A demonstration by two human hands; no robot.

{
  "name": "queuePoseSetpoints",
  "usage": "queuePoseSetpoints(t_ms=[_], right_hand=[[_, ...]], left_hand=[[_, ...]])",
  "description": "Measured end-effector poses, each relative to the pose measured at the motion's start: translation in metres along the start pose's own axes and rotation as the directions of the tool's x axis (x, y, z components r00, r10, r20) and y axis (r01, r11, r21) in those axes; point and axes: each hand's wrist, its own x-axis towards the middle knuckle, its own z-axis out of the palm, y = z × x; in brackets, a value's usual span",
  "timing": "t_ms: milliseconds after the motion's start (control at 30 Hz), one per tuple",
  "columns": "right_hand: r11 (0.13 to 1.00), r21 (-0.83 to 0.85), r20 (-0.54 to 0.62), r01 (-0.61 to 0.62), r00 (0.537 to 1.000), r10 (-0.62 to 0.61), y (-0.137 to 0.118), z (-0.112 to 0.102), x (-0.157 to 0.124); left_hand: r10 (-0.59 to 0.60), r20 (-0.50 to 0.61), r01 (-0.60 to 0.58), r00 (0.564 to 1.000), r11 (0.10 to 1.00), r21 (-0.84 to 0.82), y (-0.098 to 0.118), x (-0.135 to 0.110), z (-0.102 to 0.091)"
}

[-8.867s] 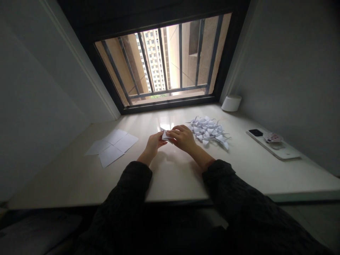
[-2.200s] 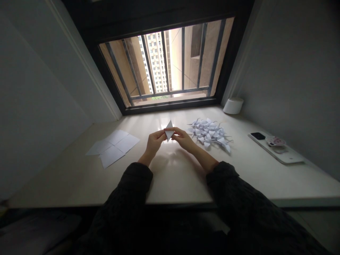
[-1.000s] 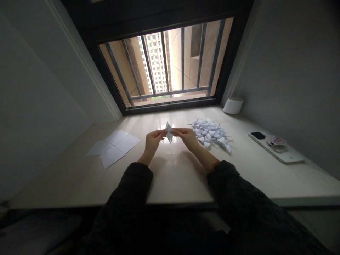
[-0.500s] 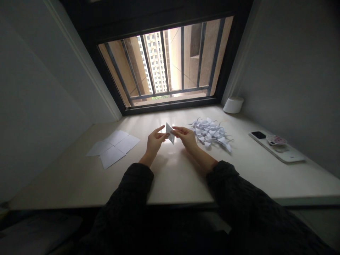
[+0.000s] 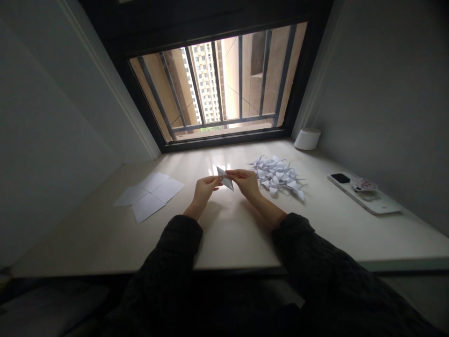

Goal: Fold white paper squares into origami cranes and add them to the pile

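The fingers of both hands cover part of the folded white paper [image 5: 228,183], so the creases at its middle are hard to make out, and whether its lower tip touches the pale tabletop [image 5: 231,243] cannot be told. The lower part of the frame sinks into shadow; the dark sleeves [image 5: 180,238] run down into it, and the pale shape in the lower left corner is too dim to name. The paper is near the centre of the frame, between the two hands, a narrow diamond tilted with one point toward the upper left and the other toward the lower right. The left hand [image 5: 205,191] pinches its left edge between thumb and fingers; the right hand [image 5: 247,182] grips its upper right edge in the same way, fingertips close to those of the left. Just right of the right hand, a heap of folded paper pieces [image 5: 278,175] overlaps so much that single pieces are hard to separate. Left of centre, well apart from the left hand, flat white sheets [image 5: 154,193] lie partly over one another. At the right lies a white phone [image 5: 380,204], partly covered by a round pinkish attachment [image 5: 364,185].
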Motion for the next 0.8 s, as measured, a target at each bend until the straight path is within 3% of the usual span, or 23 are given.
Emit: queuePoseSetpoints(t_ms=[267, 633, 800], right_hand=[[0.997, 0.031, 0.034, -0.068, 0.997, 0.067, 0.0002, -0.0009, 0.0005], [0.995, 0.056, 0.094, -0.08, 0.993, 0.075, -0.0021, 0.0031, -0.0025], [0.989, 0.021, 0.114, -0.143, 0.984, 0.14, -0.0015, 0.0055, -0.0042]], left_hand=[[0.0, 0.021, 0.0, 1.0, 1.0, 0.013, -0.0011, -0.0004, -0.0008], [-0.039, -0.054, 0.039, 0.998, 0.999, -0.006, 0.0012, -0.0005, 0.0002], [-0.025, -0.098, 0.023, 0.995, 1.0, -0.02, 0.001, 0.0002, -0.0005]])
